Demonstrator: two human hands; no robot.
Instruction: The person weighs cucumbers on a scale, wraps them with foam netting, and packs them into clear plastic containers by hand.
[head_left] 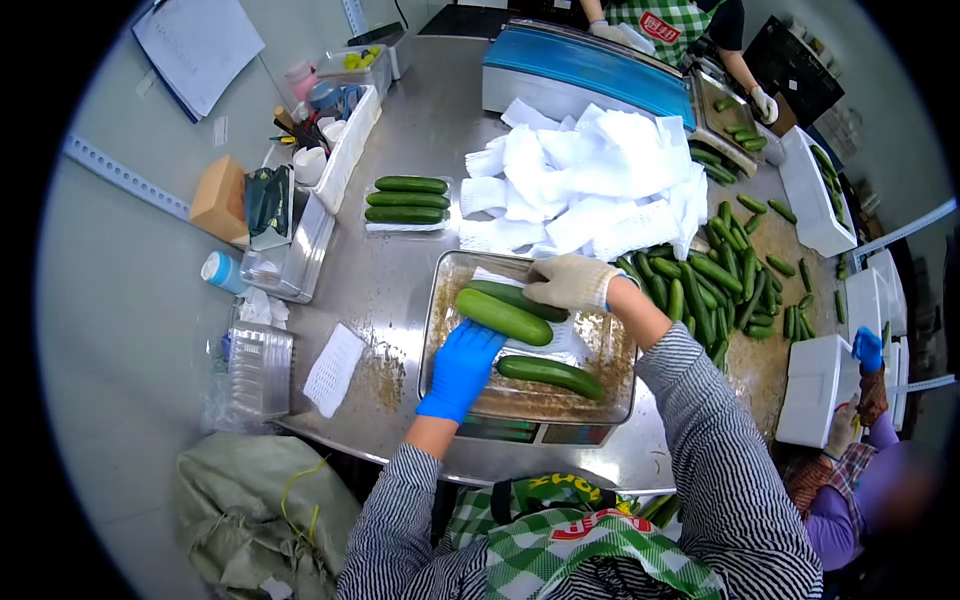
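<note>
My left hand point(464, 368), in a blue glove, grips a thick light-green cucumber point(503, 317) by its left end. My right hand point(570, 282), in an off-white knitted glove, has its fingers closed on a darker cucumber point(512, 295) just behind it. Both cucumbers are over a white foam net and a clear tray point(568, 345), partly hidden beneath them. A third cucumber point(551, 376) lies nearer me in the metal pan point(620, 410). The pan sits on a scale point(520, 431), whose front edge shows.
A packed tray of cucumbers point(407, 203) stands behind the pan, with a heap of white foam nets point(590, 180) beyond. Loose cucumbers point(715, 280) cover the right side. A single net point(335, 370) and stacked clear trays point(262, 370) are left. Two co-workers stand at back and right.
</note>
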